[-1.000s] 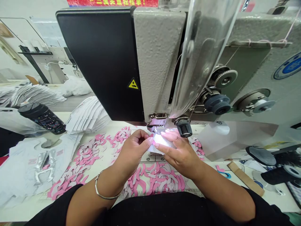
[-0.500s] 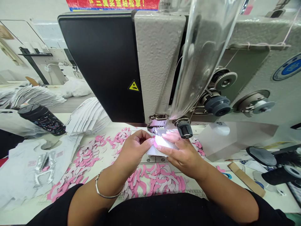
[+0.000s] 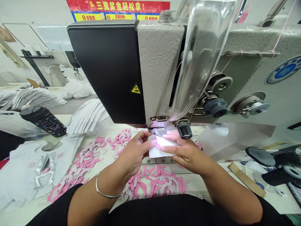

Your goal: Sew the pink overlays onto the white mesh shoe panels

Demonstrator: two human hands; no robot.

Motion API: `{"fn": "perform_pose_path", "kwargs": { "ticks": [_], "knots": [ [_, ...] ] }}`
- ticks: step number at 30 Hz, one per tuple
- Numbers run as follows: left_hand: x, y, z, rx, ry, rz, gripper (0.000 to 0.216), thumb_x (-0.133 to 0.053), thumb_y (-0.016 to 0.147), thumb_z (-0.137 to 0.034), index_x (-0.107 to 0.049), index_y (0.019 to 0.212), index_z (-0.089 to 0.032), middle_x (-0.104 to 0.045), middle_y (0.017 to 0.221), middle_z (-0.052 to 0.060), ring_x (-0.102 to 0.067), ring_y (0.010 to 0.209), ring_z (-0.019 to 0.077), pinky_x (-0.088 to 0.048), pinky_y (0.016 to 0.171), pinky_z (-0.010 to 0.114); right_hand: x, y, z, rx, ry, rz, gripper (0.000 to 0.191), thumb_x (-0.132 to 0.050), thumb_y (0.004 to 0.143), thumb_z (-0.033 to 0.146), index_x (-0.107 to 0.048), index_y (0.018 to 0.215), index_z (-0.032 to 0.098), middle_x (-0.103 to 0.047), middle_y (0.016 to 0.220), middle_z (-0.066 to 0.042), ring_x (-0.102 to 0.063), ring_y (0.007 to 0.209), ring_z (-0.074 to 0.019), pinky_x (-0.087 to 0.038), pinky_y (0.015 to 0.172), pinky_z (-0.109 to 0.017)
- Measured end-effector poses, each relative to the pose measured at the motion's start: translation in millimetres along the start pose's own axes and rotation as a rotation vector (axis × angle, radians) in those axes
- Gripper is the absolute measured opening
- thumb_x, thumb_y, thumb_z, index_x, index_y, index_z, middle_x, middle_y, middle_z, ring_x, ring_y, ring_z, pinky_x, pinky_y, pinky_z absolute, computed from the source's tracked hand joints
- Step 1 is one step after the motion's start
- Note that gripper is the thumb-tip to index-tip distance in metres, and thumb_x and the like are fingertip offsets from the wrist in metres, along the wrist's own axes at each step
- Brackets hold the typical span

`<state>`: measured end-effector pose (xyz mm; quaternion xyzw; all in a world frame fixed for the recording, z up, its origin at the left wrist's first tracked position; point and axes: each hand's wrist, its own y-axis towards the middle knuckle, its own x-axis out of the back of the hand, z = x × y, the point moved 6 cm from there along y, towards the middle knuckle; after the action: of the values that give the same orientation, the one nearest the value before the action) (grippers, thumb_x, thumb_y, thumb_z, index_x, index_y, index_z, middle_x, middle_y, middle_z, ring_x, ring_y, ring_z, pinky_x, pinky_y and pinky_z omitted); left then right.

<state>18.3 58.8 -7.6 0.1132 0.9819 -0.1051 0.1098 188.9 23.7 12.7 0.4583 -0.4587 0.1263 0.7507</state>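
A white textured fabric piece (image 3: 157, 152) with a pink patch on it lies under the needle area of a sewing machine (image 3: 162, 62), lit brightly by its lamp. My left hand (image 3: 139, 147) pinches the piece's left edge between thumb and fingers. From the other side my right hand (image 3: 182, 149) rests on the fabric, its thumb and fingers spread and pressing the piece flat close to the presser foot (image 3: 161, 131). Glare hides the stitching point. Many curved pink and white cut pieces (image 3: 162, 180) lie on the table in front of both hands.
More pink pieces (image 3: 88, 157) spread left. Beyond them are stacked white panels (image 3: 88, 117), a black bottle (image 3: 43, 121) and a white sheet with silver parts (image 3: 45, 169). At right lie a brown cardboard strip (image 3: 246, 179) and a black thread cone (image 3: 279, 175).
The fabric piece has turned slightly, showing more of its lower left corner, with both hands shifting a little along with it. The head view has tilted up slightly.
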Motion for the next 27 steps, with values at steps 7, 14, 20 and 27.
{"fn": "perform_pose_path", "kwargs": {
  "ticks": [7,14,20,27],
  "knots": [
    [-1,4,-3,-0.043,0.092,0.006,0.019,-0.07,0.079,-0.027,-0.053,0.08,-0.019,-0.048,0.07,-0.005,-0.043,0.053,0.0056,-0.033,0.045,0.019,-1,1,-9,-0.049,0.085,0.08,0.042,-0.056,0.091,0.018,-0.063,0.128,0.037,-0.057,0.133,-0.005,-0.054,0.123,-0.0228,-0.043,0.107,-0.047],
    [1,9,-2,-0.042,0.162,-0.017,0.014,-0.068,0.077,-0.024,-0.056,0.079,-0.018,-0.05,0.069,-0.005,-0.04,0.044,0.0032,-0.029,0.039,0.019,-2,2,-9,-0.041,0.095,0.083,0.046,-0.058,0.089,0.016,-0.062,0.129,0.036,-0.056,0.135,-0.004,-0.05,0.127,-0.0225,-0.042,0.109,-0.046],
    [-1,13,-4,-0.026,0.097,-0.022,0.016,-0.071,0.076,-0.027,-0.058,0.079,-0.018,-0.053,0.07,-0.004,-0.042,0.043,0.0034,-0.03,0.038,0.018,6,10,-11,-0.013,0.084,0.06,0.039,-0.056,0.091,0.016,-0.066,0.125,0.033,-0.06,0.122,-0.005,-0.056,0.116,-0.0214,-0.048,0.098,-0.041],
    [-1,13,-4,-0.026,0.053,-0.039,0.017,-0.072,0.074,-0.028,-0.059,0.08,-0.018,-0.052,0.065,-0.005,-0.041,0.043,0.0038,-0.028,0.039,0.019,12,16,-20,-0.012,0.097,0.119,0.035,-0.058,0.093,0.021,-0.066,0.124,0.036,-0.061,0.116,-0.004,-0.06,0.106,-0.0199,-0.051,0.091,-0.038]
  ]
}}
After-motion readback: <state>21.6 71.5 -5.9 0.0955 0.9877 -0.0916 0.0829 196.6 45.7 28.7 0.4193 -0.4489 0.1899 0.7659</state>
